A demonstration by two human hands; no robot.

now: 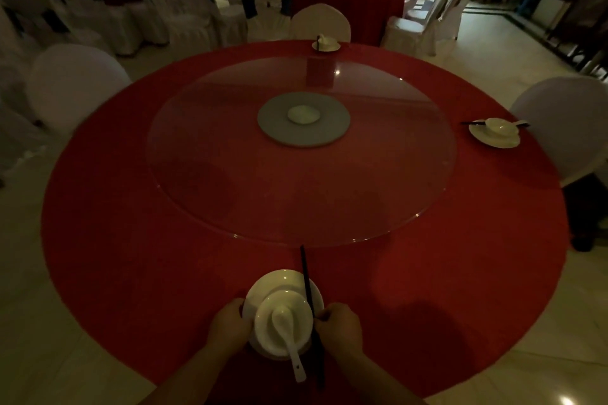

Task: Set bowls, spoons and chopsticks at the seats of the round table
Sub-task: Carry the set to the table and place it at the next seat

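Note:
At the near edge of the round red table (131, 207) a white plate (279, 279) carries a white bowl (266, 332) with a white spoon (289, 342) in it. Black chopsticks (306, 276) lie across the plate's right side. My left hand (227, 325) grips the plate's left rim. My right hand (339, 327) holds the right rim and pinches the chopsticks. A second setting (495, 133) sits at the right seat, and a third setting (325, 43) at the far seat.
A glass turntable (214, 158) on a grey hub (304, 118) covers the table's middle. White-covered chairs stand at the left (75, 82), far (320, 23) and right (566, 122). Another red table (348, 0) and more chairs fill the back.

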